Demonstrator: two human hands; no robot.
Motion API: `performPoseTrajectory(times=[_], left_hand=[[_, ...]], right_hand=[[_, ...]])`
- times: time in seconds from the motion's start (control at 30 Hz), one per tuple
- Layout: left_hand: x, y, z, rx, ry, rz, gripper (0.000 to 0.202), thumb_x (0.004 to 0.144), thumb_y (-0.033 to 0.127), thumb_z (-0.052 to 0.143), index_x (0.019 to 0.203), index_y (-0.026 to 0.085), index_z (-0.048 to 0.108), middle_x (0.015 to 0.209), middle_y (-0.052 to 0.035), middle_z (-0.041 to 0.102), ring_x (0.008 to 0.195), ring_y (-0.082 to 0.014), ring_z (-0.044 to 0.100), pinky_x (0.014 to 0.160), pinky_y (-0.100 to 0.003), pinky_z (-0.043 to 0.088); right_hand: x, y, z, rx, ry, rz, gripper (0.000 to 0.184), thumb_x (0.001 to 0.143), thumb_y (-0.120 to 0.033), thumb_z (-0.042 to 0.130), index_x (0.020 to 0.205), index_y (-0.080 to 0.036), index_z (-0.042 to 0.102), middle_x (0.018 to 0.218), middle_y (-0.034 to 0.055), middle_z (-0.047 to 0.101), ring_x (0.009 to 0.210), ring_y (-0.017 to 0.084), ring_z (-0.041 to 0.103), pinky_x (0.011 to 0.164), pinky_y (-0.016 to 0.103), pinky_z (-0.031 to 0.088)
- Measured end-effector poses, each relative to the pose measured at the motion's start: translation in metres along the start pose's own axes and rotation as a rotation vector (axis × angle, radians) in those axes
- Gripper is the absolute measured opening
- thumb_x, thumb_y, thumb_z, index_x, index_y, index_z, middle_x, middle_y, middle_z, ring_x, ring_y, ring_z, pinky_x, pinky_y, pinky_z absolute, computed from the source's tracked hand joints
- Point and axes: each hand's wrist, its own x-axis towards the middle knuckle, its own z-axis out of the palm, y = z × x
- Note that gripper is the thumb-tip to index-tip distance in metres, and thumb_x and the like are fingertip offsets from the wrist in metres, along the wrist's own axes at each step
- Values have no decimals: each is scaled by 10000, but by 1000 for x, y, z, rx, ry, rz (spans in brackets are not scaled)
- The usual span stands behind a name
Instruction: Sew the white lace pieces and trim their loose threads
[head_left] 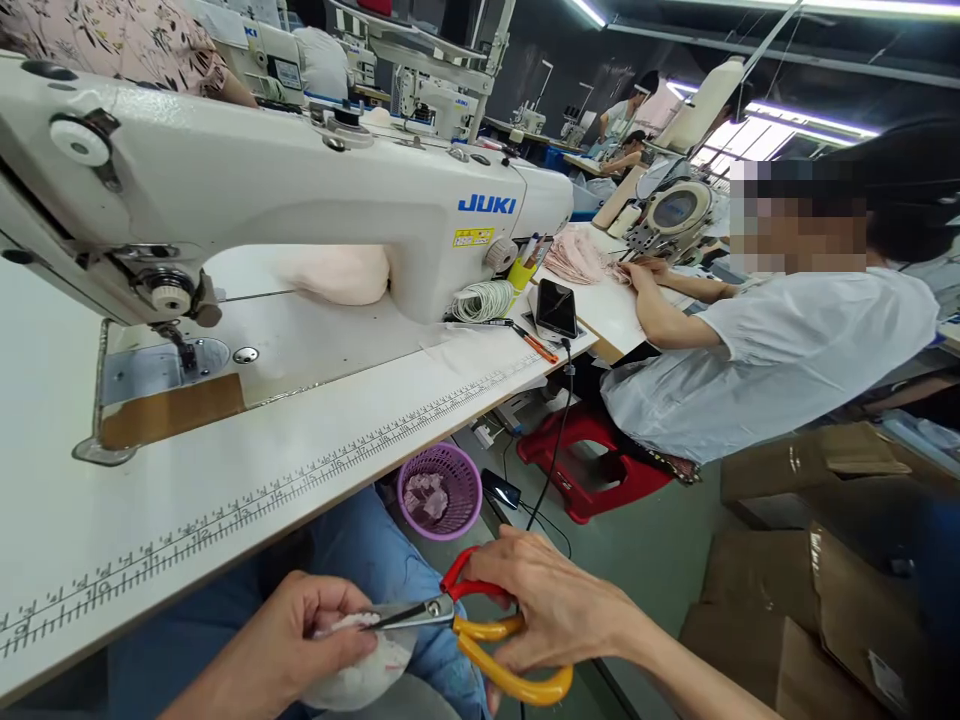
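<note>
Below the table edge, my left hand [319,635] pinches a pale piece of fabric [367,670] between thumb and fingers. My right hand [551,600] grips a pair of scissors [435,608] with one red and one yellow handle loop. The blades are parted and their tips reach to the fabric beside my left thumb. Part of the fabric is hidden by my left hand. Above my hands stands a white sewing machine [315,180], its needle area [180,355] at the left.
A printed ruler [277,490] runs along the table's front edge. A phone [556,308], pens and a coil of cord [482,300] lie at its right end. A purple basket [441,500] with scraps stands on the floor. A co-worker [787,350] sits on a red stool [592,470]; cardboard boxes [795,590] stand right.
</note>
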Motion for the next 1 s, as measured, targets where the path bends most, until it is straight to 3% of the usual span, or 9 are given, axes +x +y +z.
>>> performPoseTrajectory(times=[0.13, 0.27, 0.37, 0.57, 0.77, 1.0], left_hand=[[-1, 1, -1, -3, 3, -5, 400, 656, 488, 710, 707, 92, 730, 518, 40, 384, 518, -95, 249, 493, -233, 149], [0, 0, -3, 3, 7, -4, 444, 654, 519, 700, 729, 83, 730, 524, 24, 414, 524, -103, 267, 498, -233, 166], [2, -2, -4, -3, 16, -7, 459, 653, 530, 701, 731, 79, 727, 525, 16, 435, 522, -105, 287, 498, -234, 173], [3, 0, -2, 9, 35, -1, 458, 664, 541, 693, 702, 85, 719, 504, 51, 358, 506, -94, 235, 482, -230, 147], [5, -3, 0, 7, 57, -26, 467, 652, 554, 692, 702, 90, 704, 514, 19, 462, 502, -100, 300, 486, -226, 191], [13, -1, 4, 40, 78, -12, 484, 662, 583, 694, 660, 99, 698, 496, 27, 440, 499, -98, 289, 480, -218, 191]], right_hand=[[3, -2, -1, 31, -16, 22, 458, 652, -340, 751, 1080, -276, 601, 673, -58, 526, 624, 133, 485, 744, 266, 314], [5, 1, 1, 37, -22, 29, 353, 668, -378, 742, 959, -247, 591, 578, -89, 411, 548, 104, 411, 708, 256, 291], [7, 3, 2, 37, -22, 28, 294, 684, -372, 730, 867, -220, 558, 586, -90, 410, 545, 92, 403, 718, 260, 278], [9, 4, 0, 26, -43, 37, 225, 759, -368, 682, 822, -214, 530, 574, -90, 369, 540, 86, 363, 654, 243, 253], [8, 9, 2, 4, -31, 18, 288, 777, -434, 666, 773, -199, 500, 601, -73, 392, 560, 93, 331, 584, 243, 223], [5, 27, 14, 19, 27, 24, 346, 734, -450, 704, 673, -192, 481, 539, -71, 289, 529, 93, 264, 508, 250, 182]])
